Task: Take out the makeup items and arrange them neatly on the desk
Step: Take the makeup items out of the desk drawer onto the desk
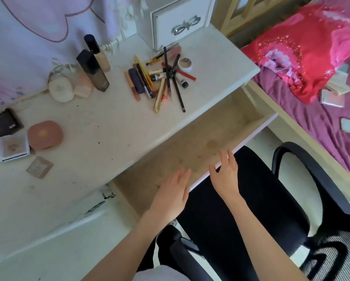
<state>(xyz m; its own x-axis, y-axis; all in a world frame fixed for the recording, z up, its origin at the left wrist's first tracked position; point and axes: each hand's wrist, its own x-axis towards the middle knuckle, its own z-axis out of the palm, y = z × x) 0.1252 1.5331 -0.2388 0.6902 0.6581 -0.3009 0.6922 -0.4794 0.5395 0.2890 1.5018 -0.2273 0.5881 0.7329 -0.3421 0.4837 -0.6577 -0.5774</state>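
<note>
Two relaxed, empty hands, left hand (173,191) and right hand (226,175), at pulled-out wooden drawer (200,138); jumbled pencils and tubes (160,78) on white table (101,118) beyond drawer.

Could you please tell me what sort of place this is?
Most likely a bedroom: a white dressing table strewn with makeup stands right beside a bed with a red pillow.

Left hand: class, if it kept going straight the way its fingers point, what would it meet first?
Probably the bare floor of the open drawer, then the desk edge; the left hand hovers open, depth unclear.
</note>
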